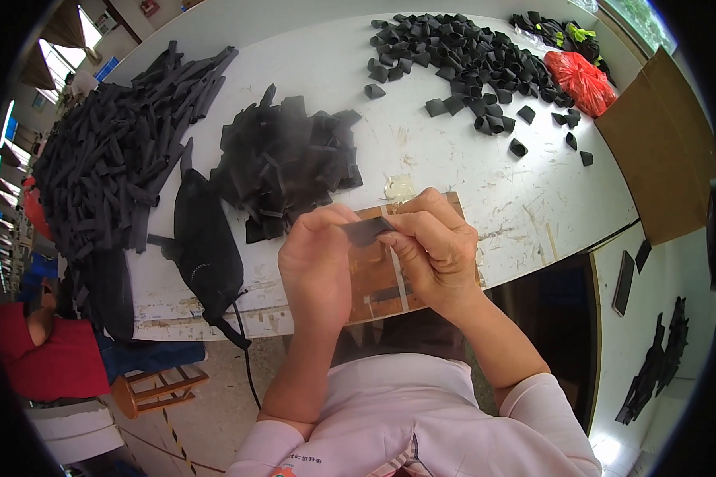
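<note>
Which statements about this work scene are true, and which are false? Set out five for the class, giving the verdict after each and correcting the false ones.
1. The left hand and the right hand both hold one small dark piece. True.
2. The red plastic bag lies at the left end of the table. False: the red plastic bag is on the far right.
3. The long black strips are heaped left of the short black loops. True.
4. The brown board stands upright against the wall. False: the brown board lies flat beneath the hands.
5. A wooden stool is at the lower left. True.
</note>
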### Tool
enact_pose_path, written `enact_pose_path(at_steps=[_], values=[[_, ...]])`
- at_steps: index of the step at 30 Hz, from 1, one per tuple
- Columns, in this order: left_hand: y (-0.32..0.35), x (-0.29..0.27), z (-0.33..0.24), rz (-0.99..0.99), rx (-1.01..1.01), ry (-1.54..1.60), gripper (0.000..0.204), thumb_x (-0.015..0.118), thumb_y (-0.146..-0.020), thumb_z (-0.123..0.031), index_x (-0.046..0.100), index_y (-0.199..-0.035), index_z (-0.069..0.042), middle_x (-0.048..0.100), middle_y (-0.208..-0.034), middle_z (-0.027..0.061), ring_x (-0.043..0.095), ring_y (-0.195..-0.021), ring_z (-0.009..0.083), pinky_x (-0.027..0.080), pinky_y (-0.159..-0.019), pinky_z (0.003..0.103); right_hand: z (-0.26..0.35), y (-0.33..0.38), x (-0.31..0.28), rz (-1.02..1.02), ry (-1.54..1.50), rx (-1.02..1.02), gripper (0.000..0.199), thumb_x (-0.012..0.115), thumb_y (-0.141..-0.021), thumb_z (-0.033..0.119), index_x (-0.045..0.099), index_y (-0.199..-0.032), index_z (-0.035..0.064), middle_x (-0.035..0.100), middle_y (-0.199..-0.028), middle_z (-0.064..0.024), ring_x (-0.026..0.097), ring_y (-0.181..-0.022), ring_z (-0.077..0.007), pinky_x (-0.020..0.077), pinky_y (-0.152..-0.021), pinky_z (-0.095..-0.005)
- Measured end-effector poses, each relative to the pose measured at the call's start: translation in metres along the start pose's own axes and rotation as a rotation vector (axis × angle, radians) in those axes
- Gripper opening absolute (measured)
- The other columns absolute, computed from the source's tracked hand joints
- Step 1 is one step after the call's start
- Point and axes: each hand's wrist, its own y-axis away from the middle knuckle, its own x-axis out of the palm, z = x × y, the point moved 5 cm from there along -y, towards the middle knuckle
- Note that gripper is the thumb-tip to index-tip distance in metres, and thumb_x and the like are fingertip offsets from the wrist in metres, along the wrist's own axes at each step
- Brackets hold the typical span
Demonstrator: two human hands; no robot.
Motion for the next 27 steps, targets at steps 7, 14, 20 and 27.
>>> enact_pose_path(at_steps=[7,14,20,27], values=[[-0.006,0.010,-0.013,-0.010,-0.085,-0.596,0.010,0.057,-0.084,-0.009,0.058,-0.086,0.000,0.059,-0.072,0.0031,0.050,-0.060,0.0036,0.041,-0.058,0.015,0.003,-0.005,-0.002,0.079,0.109,0.051,0.013,0.067,-0.066,0.004,0.060,-0.077,0.0017,0.051,-0.067,-0.0066,0.049,-0.060,-0.0207,0.0389,-0.050,-0.0297],[-0.003,0.006,0.002,0.058,-0.262,-0.488,0.019,0.051,-0.089,-0.020,0.056,-0.083,-0.002,0.047,-0.054,-0.0011,0.036,-0.042,0.0020,0.026,-0.037,0.015,0.003,-0.004,0.000,0.029,0.124,-0.028,0.008,0.065,-0.070,0.001,0.060,-0.077,-0.0004,0.052,-0.068,-0.0067,0.048,-0.058,-0.0158,0.0386,-0.051,-0.0242],[0.010,0.005,0.005,-0.029,-0.073,-0.287,0.018,0.051,-0.087,-0.013,0.053,-0.096,0.002,0.057,-0.073,0.0070,0.047,-0.054,0.0064,0.036,-0.047,0.017,-0.001,-0.005,-0.009,0.016,-0.188,0.228,0.008,0.065,-0.073,0.004,0.058,-0.074,0.0002,0.053,-0.066,-0.0056,0.047,-0.054,-0.0128,0.0364,-0.048,-0.0246],[0.028,0.038,-0.009,0.055,0.055,-0.432,0.021,0.056,-0.081,0.000,0.049,-0.101,0.000,0.053,-0.092,0.0063,0.053,-0.076,0.0083,0.045,-0.066,0.020,-0.007,0.038,-0.005,-0.164,-1.140,0.902,0.021,0.054,-0.086,0.020,0.058,-0.073,0.0036,0.056,-0.068,-0.0026,0.046,-0.053,-0.0077,0.0373,-0.048,-0.0200]])
